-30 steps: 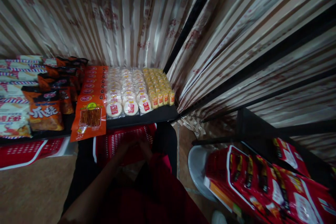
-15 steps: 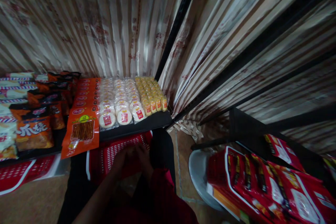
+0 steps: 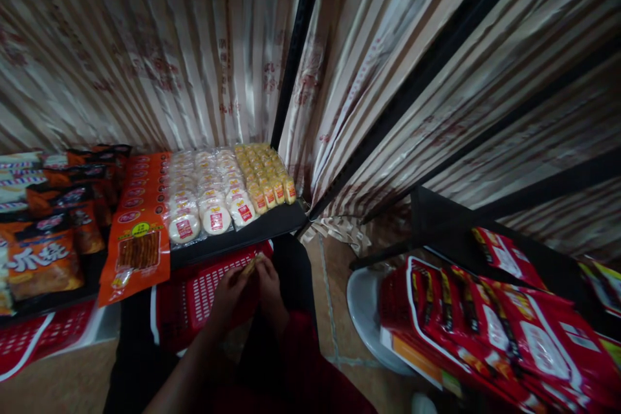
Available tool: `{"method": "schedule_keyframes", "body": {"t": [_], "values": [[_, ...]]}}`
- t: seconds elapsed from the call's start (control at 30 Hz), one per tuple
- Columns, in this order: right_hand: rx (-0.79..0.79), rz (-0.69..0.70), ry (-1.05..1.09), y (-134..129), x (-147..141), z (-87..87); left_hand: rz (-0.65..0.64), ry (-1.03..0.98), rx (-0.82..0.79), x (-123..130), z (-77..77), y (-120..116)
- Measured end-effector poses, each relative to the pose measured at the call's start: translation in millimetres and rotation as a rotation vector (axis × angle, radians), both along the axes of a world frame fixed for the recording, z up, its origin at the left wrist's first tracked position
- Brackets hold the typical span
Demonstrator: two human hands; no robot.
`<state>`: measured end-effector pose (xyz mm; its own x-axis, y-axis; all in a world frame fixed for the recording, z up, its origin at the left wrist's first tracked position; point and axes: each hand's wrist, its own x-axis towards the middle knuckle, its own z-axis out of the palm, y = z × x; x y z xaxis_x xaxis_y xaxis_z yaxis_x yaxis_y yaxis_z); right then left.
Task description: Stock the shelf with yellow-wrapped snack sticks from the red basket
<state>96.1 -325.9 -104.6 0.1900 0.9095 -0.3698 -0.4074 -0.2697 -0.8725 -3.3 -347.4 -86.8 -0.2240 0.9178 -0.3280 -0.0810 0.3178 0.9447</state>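
Just below the shelf edge (image 3: 233, 242), both hands' fingers (image 3: 262, 270) pinch a small yellow packet (image 3: 251, 264) over the red basket (image 3: 204, 291).

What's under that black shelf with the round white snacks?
Under the black shelf sits a red basket, with both hands, left hand and right hand, pinching a small yellowish packet above it. The basket's contents are too dark to make out.

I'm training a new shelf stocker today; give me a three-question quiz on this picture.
1. True or false: both hands meet at one small yellowish packet.
2. What lies under the hands? A) red basket B) white stool
3. Fill in: the yellow snacks fill the shelf's ____ end.

Key: 1 true; 2 A; 3 right.
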Motion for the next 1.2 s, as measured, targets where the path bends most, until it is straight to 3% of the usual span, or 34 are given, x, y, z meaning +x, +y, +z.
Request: {"method": "schedule_keyframes", "body": {"t": [0.23, 0.53, 0.7, 0.97, 1.2], "values": [[-0.006, 0.033, 0.06, 4.2, 11.2, 22.9, -0.102, 0.23, 0.117, 6.2, -5.7, -3.2], [0.009, 0.11, 0.233, 5.2, 19.7, 35.4, -0.099, 0.555, 0.277, 6.7, 9.6, -5.9], [0.092, 0.162, 0.259, 6.2, 20.1, 43.0, -0.105, 0.672, 0.365, 13.1, 20.1, -5.2], [0.049, 0.086, 0.202, 12.8, 28.9, 50.8, -0.182, 0.573, 0.357, 21.5, 30.0, -4.2], [0.113, 0.158, 0.176, 13.7, 35.0, 64.2, -0.07, 0.544, 0.227, 27.3, 25.8, 6.3]]}}
